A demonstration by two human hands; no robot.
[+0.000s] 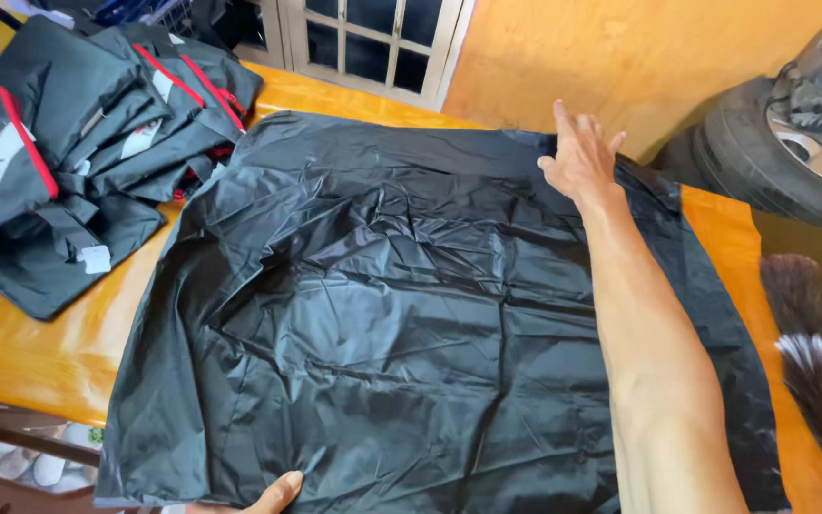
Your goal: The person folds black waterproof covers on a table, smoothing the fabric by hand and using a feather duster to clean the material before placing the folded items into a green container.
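Fabric, black and shiny (382, 314), lies spread and creased over most of the orange table (30, 352). It looks to be mid-way through being smoothed flat; evening it out would call for steady tension between the far and near edges. The right hand (580, 157) reaches well across, arm straight, fingers spread and pressed flat on the far edge, gripping nothing. The left hand (273, 495) shows only fingertips at the near hem; its grip cannot be told. Folded black covers (68, 143) sit stacked left, a feather duster (811, 352) right.

The sheet (401, 314) is glossy black; the desk (40, 352) is orange; the folded bags (68, 124) far left are black with red stripes.
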